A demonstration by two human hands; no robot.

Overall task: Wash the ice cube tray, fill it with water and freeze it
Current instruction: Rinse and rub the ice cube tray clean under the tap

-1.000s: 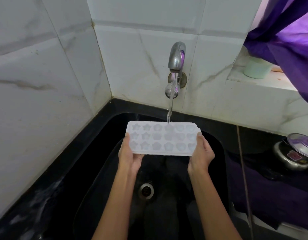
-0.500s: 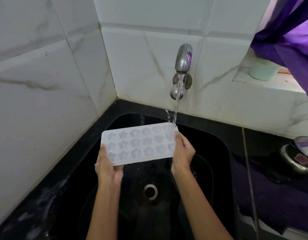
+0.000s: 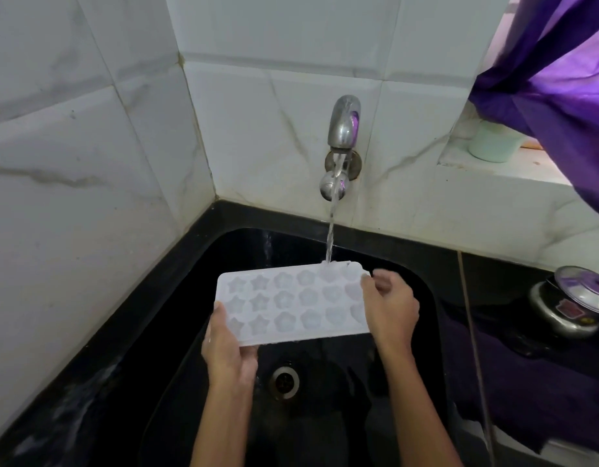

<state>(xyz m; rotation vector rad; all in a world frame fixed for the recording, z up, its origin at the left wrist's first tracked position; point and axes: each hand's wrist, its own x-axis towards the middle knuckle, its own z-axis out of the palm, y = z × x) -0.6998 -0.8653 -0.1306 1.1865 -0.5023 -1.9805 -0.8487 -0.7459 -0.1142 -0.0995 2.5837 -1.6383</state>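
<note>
A white ice cube tray (image 3: pixel 291 303) with star and flower moulds is held level over the black sink (image 3: pixel 423 298). My left hand (image 3: pixel 229 352) grips its near left corner. My right hand (image 3: pixel 391 306) holds its right end, fingers curled over the edge. A thin stream of water (image 3: pixel 331 237) runs from the chrome wall tap (image 3: pixel 342 128) and lands on the tray's far right corner. The drain (image 3: pixel 284 382) lies below the tray.
White marble-look tiles line the wall to the left and behind. A purple curtain (image 3: pixel 554 79) hangs at the upper right over a ledge holding a pale green cup (image 3: pixel 493 143). A steel pot with a lid (image 3: pixel 574 298) sits on the dark counter at the right.
The tray shifted left under the tap and then slightly back right, so the stream now falls on its far right corner instead of its middle. Both hands kept their hold.
</note>
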